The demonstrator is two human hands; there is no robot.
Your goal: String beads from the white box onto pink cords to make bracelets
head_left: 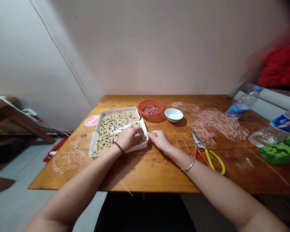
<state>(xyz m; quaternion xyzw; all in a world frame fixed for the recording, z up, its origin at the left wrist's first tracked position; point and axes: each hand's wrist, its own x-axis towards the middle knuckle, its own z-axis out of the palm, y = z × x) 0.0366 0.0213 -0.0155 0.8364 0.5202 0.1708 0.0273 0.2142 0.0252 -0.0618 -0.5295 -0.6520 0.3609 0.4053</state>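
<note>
A shallow white box (94,145) holds a layer of tan, dark and a few green beads (108,129). Over its front right corner, my left hand (130,138) is closed, fingers curled and tips bent down; what they pinch is too small to make out. Just right of the box edge, my right hand (159,140) is closed in a pinch, with small tan beads showing at its curled fingers. A thin pink cord (160,164) loops on the table below that hand and seems to run up into it.
Behind the box stand a red basket (151,102) with strung beads and a white bowl (174,115). Rightward lie tangled pink cord (212,124), yellow-and-red handled pliers or cutters (207,156) and plastic bottles (243,103). Loose cord (71,156) lies at left.
</note>
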